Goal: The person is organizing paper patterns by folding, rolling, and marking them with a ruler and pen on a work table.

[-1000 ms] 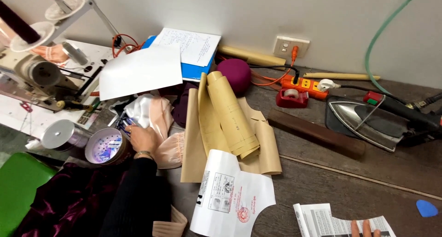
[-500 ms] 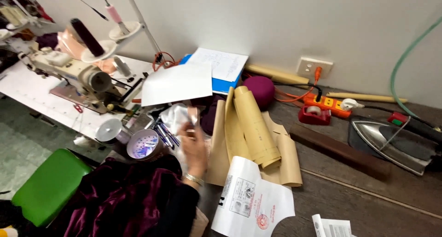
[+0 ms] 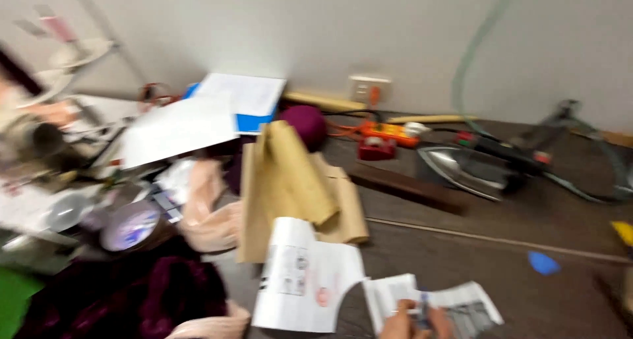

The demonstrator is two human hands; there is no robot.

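Gone from the frame's left, one hand (image 3: 417, 320) now pinches a blue pen (image 3: 422, 310) over printed paper (image 3: 461, 299), bottom middle.

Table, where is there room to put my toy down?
Bare dark table lies between the printed leaflet under the hand, the blue chalk piece and the dark wooden strip. The left side is crowded with brown paper, pink cloth, white sheets and maroon fabric.
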